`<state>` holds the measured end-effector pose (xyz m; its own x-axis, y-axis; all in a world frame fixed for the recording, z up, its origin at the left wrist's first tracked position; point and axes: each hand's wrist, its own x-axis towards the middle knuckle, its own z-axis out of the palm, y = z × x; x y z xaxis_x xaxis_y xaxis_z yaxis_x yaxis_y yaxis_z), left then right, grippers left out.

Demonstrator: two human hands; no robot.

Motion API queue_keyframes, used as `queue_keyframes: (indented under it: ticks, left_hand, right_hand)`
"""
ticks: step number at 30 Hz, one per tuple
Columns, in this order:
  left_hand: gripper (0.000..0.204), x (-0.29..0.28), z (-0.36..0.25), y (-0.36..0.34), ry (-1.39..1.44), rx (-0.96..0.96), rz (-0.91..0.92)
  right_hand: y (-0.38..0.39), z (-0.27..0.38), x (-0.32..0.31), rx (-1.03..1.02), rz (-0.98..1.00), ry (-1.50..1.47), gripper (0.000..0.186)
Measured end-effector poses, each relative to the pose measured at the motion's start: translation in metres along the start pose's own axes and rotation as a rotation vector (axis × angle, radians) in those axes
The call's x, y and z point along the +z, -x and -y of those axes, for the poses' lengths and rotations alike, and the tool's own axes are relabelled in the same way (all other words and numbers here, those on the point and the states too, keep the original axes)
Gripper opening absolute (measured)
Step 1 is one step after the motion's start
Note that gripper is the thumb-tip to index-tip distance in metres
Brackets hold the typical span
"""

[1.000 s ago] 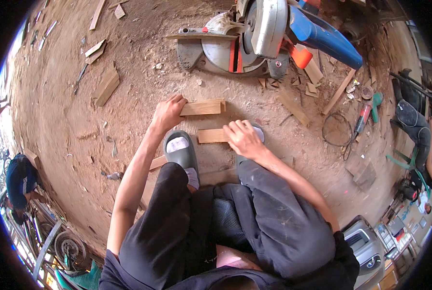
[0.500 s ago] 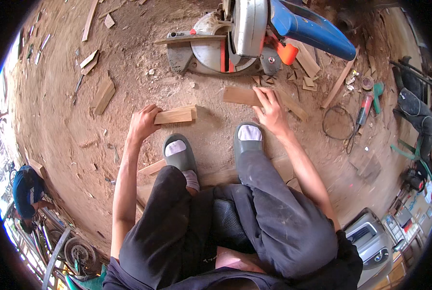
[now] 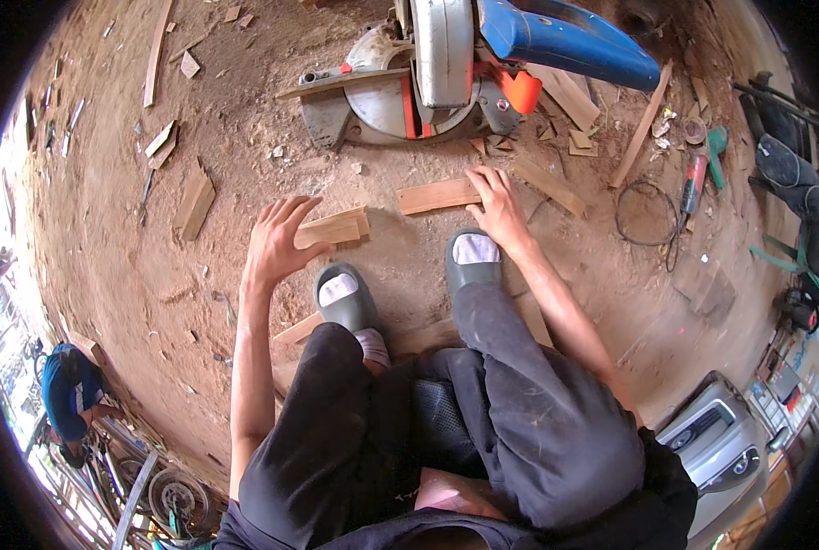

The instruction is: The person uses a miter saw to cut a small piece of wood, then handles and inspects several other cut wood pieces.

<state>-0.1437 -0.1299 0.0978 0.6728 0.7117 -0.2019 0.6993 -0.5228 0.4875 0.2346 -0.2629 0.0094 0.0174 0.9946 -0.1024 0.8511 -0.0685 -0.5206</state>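
Note:
My left hand (image 3: pixel 279 240) is open, thumb and fingers spread, just left of a small stack of short wooden pieces (image 3: pixel 338 227) on the dirt. Between finger and thumb, my right hand (image 3: pixel 498 207) grips the right end of a short flat wooden block (image 3: pixel 435 195). This block lies level, close above or on the ground; I cannot tell which. Just beyond both hands stands a miter saw (image 3: pixel 444 64) with a blue handle (image 3: pixel 565 44) and an orange trigger part.
My feet in grey slides (image 3: pixel 347 302) are planted behind the wood. Offcuts (image 3: pixel 197 203) lie scattered at left, and a plank (image 3: pixel 549 186) rests at right. Farther right are an angle grinder (image 3: pixel 693 183) and its coiled cable. A crouching person (image 3: pixel 72 390) is at far left.
My left hand has let go of the stacked wooden pieces and spread its fingers. The block in my right hand has shifted slightly left and tilted a little.

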Motion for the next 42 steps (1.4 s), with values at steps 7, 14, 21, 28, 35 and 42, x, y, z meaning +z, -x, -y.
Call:
queue_keyframes:
  ticks: [7, 14, 21, 28, 35, 42]
  left_hand:
    - [0.047, 0.035, -0.037, -0.045, 0.179, 0.168, -0.029]
    - [0.042, 0.076, -0.067, -0.058, 0.197, 0.266, 0.044]
    - [0.037, 0.090, -0.084, -0.051, 0.286, 0.129, 0.146]
    - [0.033, 0.091, -0.086, -0.048, 0.897, -0.160, 0.406]
    - [0.032, 0.098, -0.093, -0.041, 1.255, -0.218, 0.324]
    - [0.036, 0.097, -0.083, -0.040, 1.238, -0.261, 0.316]
  right_hand:
    - [0.004, 0.010, -0.012, 0.099, -0.039, -0.181, 0.037]
    - [0.015, 0.012, -0.021, -0.191, -0.164, -0.064, 0.036]
    - [0.011, 0.022, -0.037, 0.161, 0.051, -0.620, 0.031]
    - [-0.010, 0.030, -0.041, 0.505, -0.007, -1.271, 0.018]
    - [-0.007, 0.029, -0.030, 0.579, -0.111, -1.420, 0.016]
    - [0.003, 0.022, -0.033, 0.689, -0.188, -1.541, 0.018]
